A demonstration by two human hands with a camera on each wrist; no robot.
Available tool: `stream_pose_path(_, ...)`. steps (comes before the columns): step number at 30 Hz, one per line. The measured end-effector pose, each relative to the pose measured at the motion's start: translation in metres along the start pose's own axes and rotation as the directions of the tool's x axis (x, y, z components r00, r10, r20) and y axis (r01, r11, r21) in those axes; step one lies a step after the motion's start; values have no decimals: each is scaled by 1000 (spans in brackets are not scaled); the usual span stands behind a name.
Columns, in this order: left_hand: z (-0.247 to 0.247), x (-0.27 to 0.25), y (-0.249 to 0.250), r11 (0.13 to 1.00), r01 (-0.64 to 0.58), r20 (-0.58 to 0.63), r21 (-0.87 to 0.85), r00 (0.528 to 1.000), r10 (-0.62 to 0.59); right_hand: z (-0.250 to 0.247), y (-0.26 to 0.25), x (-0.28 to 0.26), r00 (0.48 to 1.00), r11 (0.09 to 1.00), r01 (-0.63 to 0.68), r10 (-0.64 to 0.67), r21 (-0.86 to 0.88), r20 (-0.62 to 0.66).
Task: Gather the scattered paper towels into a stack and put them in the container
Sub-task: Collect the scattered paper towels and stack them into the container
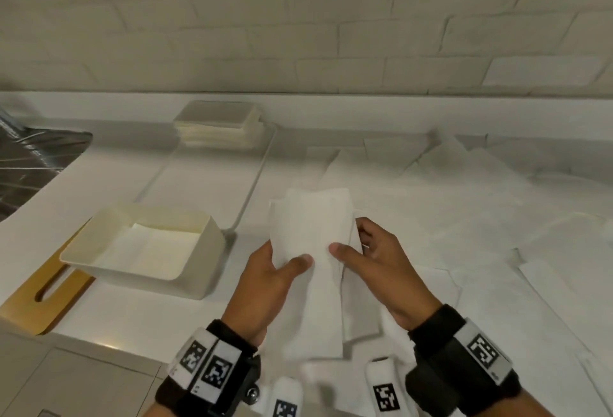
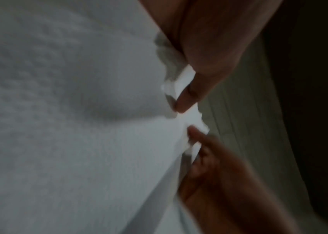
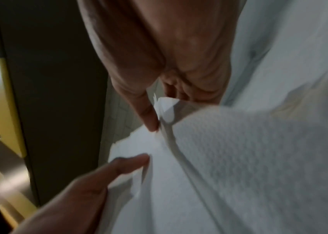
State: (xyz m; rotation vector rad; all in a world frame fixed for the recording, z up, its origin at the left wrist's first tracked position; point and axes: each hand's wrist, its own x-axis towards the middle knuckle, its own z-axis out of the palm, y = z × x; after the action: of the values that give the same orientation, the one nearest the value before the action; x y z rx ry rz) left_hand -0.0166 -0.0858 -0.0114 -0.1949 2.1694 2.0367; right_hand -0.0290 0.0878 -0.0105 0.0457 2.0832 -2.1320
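Both hands hold a bundle of white paper towels (image 1: pixel 311 224) upright above the counter, right of the container. My left hand (image 1: pixel 282 264) pinches the bundle's lower left, thumb in front. My right hand (image 1: pixel 351 240) pinches its right edge, fingers curled behind. The left wrist view shows the embossed towel (image 2: pixel 79 126) close up, and the right wrist view shows the same towel (image 3: pixel 249 158) under my right thumb (image 3: pixel 149 117). The cream container (image 1: pixel 205 250) stands open at the left with a paper towel (image 1: pixel 149 247) lying flat inside. More scattered paper towels (image 1: pixel 464 184) cover the counter to the right.
A wooden board (image 1: pixel 43 300) lies partly under the container at the counter's front left. A steel sink (image 1: pixel 30 164) is at the far left. A stack of pale flat lids (image 1: pixel 219 124) sits at the back on a clear tray (image 1: pixel 255 177). A tiled wall stands behind.
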Motion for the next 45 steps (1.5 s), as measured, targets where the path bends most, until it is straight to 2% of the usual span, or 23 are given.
stream_pose_path(2,2,-1,3,979,-173,-120,110,975,186,7,-8,-1,995,995,98,-98,-32,5)
stream_pose_path(4,4,-4,9,937,-312,-185,157,923,338,16,-17,-2,976,974,217,-216,-63,20)
stream_pose_path(7,3,-5,15,878,-453,-192,157,858,477,28,-26,1,939,937,341,-343,-81,-9)
stream_pose_path(9,0,-1,12,850,-500,-177,168,833,525,36,-26,5,931,930,362,-365,-66,-33)
stream_pose_path(14,-6,7,-11,858,-447,-189,253,847,497,61,-6,6,945,937,326,-325,-123,32)
stream_pose_path(17,-9,9,0,839,-520,-200,164,815,544,63,-14,9,920,919,390,-392,-64,-17)
stream_pose_path(19,-12,10,4,823,-552,-195,135,800,568,60,-15,14,923,923,385,-385,-12,-26)
stream_pose_path(20,-13,11,0,830,-536,-198,154,806,558,59,-11,16,931,930,366,-366,-42,-4)
stream_pose_path(23,-16,11,-30,891,-382,-193,246,882,431,54,9,19,969,936,245,-225,-254,105)
stream_pose_path(25,-15,11,-43,902,-341,-192,265,898,396,50,16,20,976,931,213,-187,-295,114)
stream_pose_path(28,-9,14,-28,900,-372,-254,228,869,424,51,2,23,965,933,264,-257,-245,60)
stream_pose_path(31,-3,14,-2,877,-467,-318,115,818,478,51,-19,21,923,903,381,-385,-197,20)
stream_pose_path(33,-2,13,0,877,-474,-322,80,820,473,46,-20,21,916,899,397,-400,-183,23)
stream_pose_path(37,-2,10,-29,934,-338,-325,117,876,358,41,11,18,961,902,274,-241,-335,138)
stream_pose_path(39,2,9,-36,942,-311,-339,126,879,335,43,21,16,970,912,233,-195,-337,143)
stream_pose_path(42,4,10,-21,929,-361,-356,86,859,367,46,9,14,959,921,281,-276,-270,58)
stream_pose_path(45,1,7,6,888,-454,-343,76,824,451,41,-18,13,910,891,405,-415,-205,-1)
